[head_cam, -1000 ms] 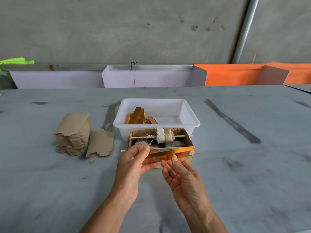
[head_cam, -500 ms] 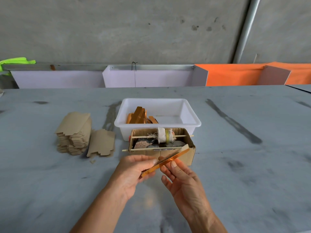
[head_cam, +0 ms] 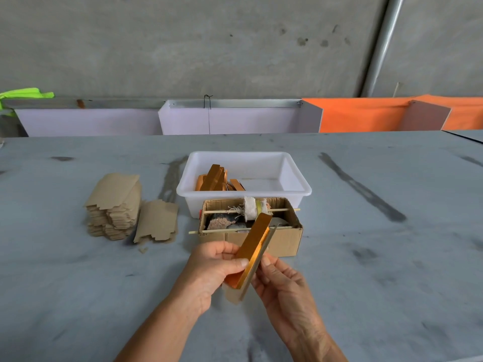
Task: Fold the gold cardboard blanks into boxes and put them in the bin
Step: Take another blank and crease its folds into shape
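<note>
Gold blank (head_cam: pixel 254 246) now tipped up steeply, far end raised toward the brown carton, where half a second ago lay flatter and a second ago lay level across both hands. Now partly opened into a sleeve, orange lining showing at the near end: folding under way, judged mid-step, bin drop not yet due

Left hand (head_cam: pixel 214 270) wrapped round the near left side of the blank, thumb across the gold face. Right hand (head_cam: pixel 281 280) pinching the right edge flap with fingertips, other fingers loosely curled

Held above the grey table (head_cam: pixel 78 296), near of the open cardboard box (head_cam: pixel 285 240), well short of the white bin (head_cam: pixel 245 190)

Counted: one blank in hand; one white bin holding several finished gold boxes (head_cam: pixel 214 177), number not countable; one stack of flat blanks (head_cam: pixel 115 203) far left, plain side up, with one loose blank (head_cam: pixel 156 222) just beside; one open cardboard box with two thin sticks across
</note>
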